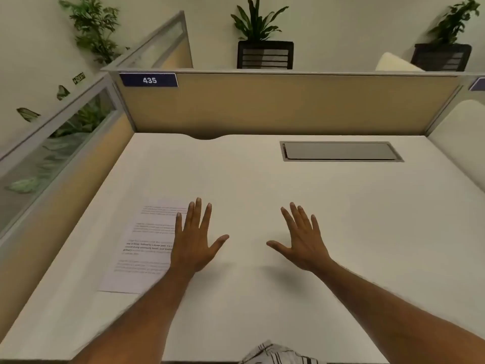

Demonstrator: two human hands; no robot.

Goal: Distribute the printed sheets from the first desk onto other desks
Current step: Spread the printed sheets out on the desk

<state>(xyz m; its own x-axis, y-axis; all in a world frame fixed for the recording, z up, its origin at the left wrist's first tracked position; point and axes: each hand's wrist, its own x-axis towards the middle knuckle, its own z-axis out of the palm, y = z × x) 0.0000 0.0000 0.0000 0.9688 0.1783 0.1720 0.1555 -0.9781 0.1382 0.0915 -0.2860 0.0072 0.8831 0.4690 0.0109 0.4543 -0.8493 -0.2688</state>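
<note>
A printed sheet (pixel 141 245) with several blocks of text lies flat on the left part of a white desk (pixel 262 185). My left hand (pixel 195 240) is spread with straight fingers, palm down, over the sheet's right edge and hides part of it. My right hand (pixel 301 240) is spread the same way over bare desk to the right, well apart from the sheet. Neither hand holds anything. I cannot tell whether the palms touch the surface.
Tan partition panels (pixel 262 106) wall the desk at the back and left; a blue label (pixel 148 80) reads 435. A grey cable hatch (pixel 339 151) is set into the desk's back right. Potted plants (pixel 262 35) stand behind the partition. Another white desk (pixel 462 143) lies at right.
</note>
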